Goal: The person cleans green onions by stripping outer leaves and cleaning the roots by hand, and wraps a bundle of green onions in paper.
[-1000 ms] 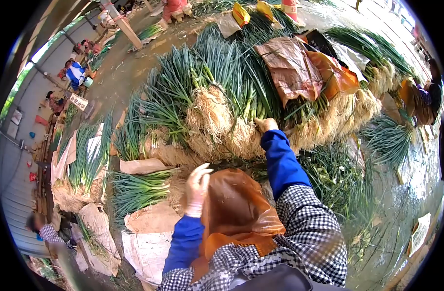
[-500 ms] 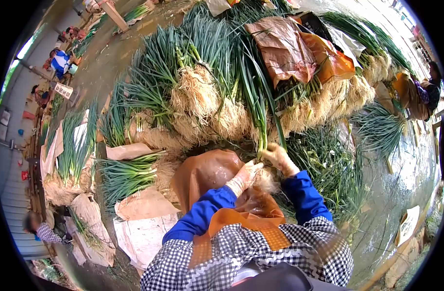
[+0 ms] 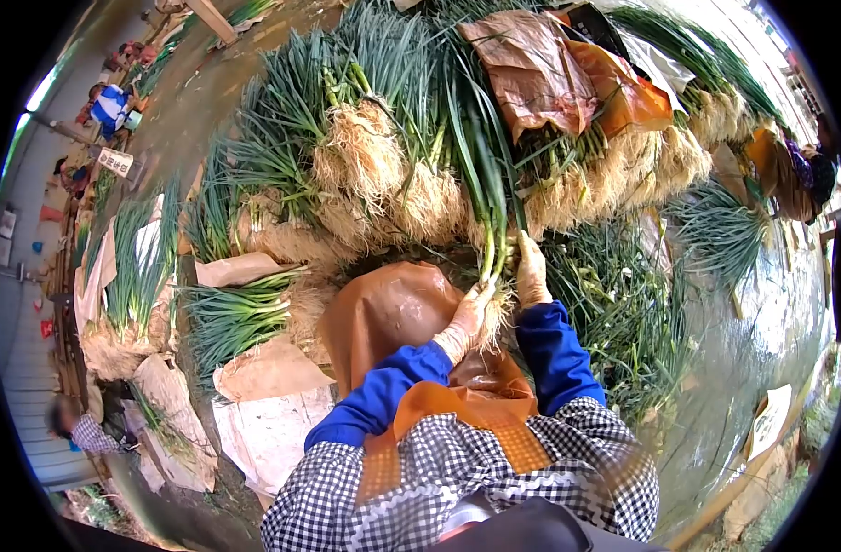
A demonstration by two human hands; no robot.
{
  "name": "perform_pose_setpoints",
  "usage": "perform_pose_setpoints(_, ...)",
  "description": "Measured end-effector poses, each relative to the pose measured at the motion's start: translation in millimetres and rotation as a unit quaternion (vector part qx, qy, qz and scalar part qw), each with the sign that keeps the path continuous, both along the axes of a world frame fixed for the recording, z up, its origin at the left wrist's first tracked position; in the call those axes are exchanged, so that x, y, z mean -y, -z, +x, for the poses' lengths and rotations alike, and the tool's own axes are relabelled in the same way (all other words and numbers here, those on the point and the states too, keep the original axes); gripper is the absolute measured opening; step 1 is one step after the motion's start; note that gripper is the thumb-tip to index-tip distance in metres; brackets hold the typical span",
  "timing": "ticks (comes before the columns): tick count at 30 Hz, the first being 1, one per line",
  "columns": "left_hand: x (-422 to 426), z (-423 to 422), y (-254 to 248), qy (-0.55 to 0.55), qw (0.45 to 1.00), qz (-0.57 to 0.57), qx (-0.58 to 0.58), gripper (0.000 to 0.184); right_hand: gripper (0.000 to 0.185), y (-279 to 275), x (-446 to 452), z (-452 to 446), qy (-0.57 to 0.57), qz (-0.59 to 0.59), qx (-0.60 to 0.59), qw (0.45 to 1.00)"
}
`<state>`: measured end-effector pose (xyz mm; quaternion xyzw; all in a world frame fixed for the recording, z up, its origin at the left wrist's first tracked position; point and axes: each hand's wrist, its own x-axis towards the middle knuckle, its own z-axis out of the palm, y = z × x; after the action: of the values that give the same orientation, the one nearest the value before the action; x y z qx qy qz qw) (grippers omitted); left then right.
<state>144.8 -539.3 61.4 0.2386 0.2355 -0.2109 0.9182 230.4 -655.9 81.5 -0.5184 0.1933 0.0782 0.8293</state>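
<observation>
My left hand [image 3: 464,329] is closed around the lower stems of a few scallions [image 3: 491,248]. Their pale roots hang below my fingers, and their long green leaves stretch away across the pile. Just to the right, my right hand [image 3: 532,274] is raised beside the stems, its fingers pinched at the lower end of a green scallion leaf [image 3: 516,204]. Under my hands lies a brown waterproof apron [image 3: 393,308] over my lap. Ahead is a large heap of scallions [image 3: 356,152] with bushy roots facing me.
Loose stripped leaves [image 3: 613,322] are piled on the right. A small scallion bundle [image 3: 241,317] lies at the left, near brown paper sheets [image 3: 271,370]. Brown and orange wrapping [image 3: 535,74] covers part of the heap. A wet floor [image 3: 751,340] stretches right; another person [image 3: 94,428] is at far left.
My right hand has moved up and slightly away from the stems, its fingers now pointing forward. My left hand still grips the scallions, whose stems have spread a little.
</observation>
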Motion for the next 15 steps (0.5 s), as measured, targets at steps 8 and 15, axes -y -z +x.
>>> perform_pose_setpoints(8,-15,4,-3,0.056,0.997,-0.05,-0.018,0.021,0.037,-12,-32,20,-0.095,-0.009,0.069,0.993)
perform_pose_setpoints(15,-19,-6,29,-0.03,0.977,0.208,-0.02,0.021,0.034,13,-42,13,-0.086,-0.566,0.157,0.805)
